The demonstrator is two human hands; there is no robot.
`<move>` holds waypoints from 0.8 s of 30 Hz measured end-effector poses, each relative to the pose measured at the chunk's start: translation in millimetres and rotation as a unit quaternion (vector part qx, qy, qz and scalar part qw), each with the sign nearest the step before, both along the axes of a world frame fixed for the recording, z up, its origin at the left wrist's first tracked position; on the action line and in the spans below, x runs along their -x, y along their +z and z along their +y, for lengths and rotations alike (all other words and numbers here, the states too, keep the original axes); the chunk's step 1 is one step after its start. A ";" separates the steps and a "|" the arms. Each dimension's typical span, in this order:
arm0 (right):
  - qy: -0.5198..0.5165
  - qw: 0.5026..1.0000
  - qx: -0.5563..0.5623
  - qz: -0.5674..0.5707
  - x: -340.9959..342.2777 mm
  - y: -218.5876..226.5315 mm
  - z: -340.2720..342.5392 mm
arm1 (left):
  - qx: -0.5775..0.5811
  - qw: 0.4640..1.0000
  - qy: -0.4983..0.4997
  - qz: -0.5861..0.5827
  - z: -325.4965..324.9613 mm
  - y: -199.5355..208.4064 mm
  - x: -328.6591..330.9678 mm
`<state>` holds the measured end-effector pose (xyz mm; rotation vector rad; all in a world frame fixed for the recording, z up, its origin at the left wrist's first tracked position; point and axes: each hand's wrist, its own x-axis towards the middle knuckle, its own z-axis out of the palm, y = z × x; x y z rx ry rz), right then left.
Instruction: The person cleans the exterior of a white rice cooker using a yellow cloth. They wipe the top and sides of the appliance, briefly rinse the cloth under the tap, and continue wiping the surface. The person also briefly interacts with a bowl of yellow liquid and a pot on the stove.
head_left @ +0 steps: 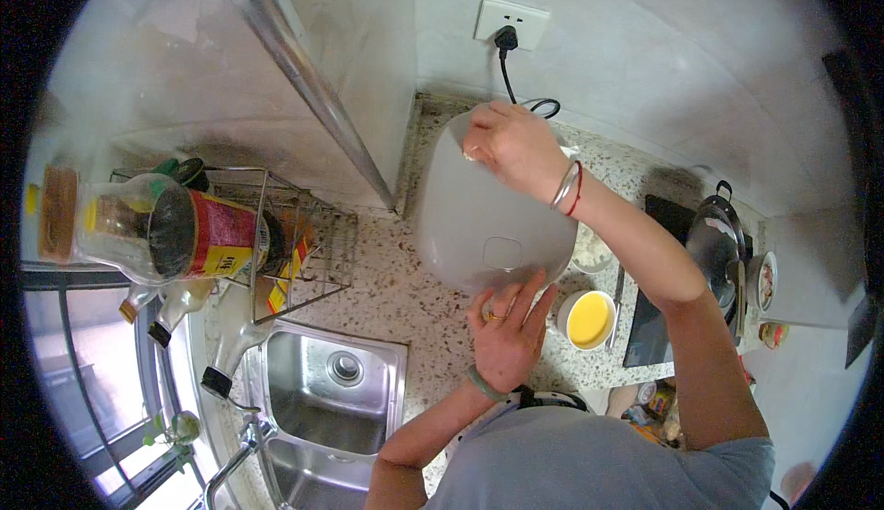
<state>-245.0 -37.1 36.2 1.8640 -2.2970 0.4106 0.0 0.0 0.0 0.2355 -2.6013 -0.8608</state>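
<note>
A rounded light-grey rice cooker (460, 225) with its lid down stands on the speckled counter in front of me. My left hand (506, 340) rests against its front edge, fingers stretched out and apart, with nothing held. Over the rear of the lid is my right hand (511, 142), its fingers curled down and drawn together. A small whitish bit shows beneath those fingertips; what it is I cannot make out. Right of the cooker sit a white bowl of yellow liquid (589, 319) and, partly hidden by my right arm, a dish of something white (590, 250).
A double steel sink (345, 367) lies at the left, with a wire rack (304, 234) and several bottles beyond it. A black plug (505, 37) sits in the wall socket. On the right are a black cooktop (649, 337), a lidded pan (716, 243) and a small bowl (764, 282).
</note>
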 end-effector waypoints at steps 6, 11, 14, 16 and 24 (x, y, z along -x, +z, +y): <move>-0.100 0.993 0.029 0.046 9.7 0.3 -7.8 | -0.005 1.000 0.004 0.008 -5.4 3.8 -7.3; -0.037 0.999 -0.012 0.024 -8.9 3.7 -1.5 | -0.015 1.000 0.016 -0.003 -3.4 2.0 -16.5; -0.104 0.993 0.008 0.049 4.4 -1.4 -4.6 | -0.012 1.000 0.012 0.003 -4.0 2.9 -18.9; -0.143 0.988 0.005 0.052 8.9 -2.1 -7.4 | -0.012 1.000 0.015 0.013 -5.0 4.6 -18.1; -0.133 0.989 0.018 0.061 3.7 3.1 -11.1 | -0.017 1.000 0.014 0.004 -4.3 1.1 -18.3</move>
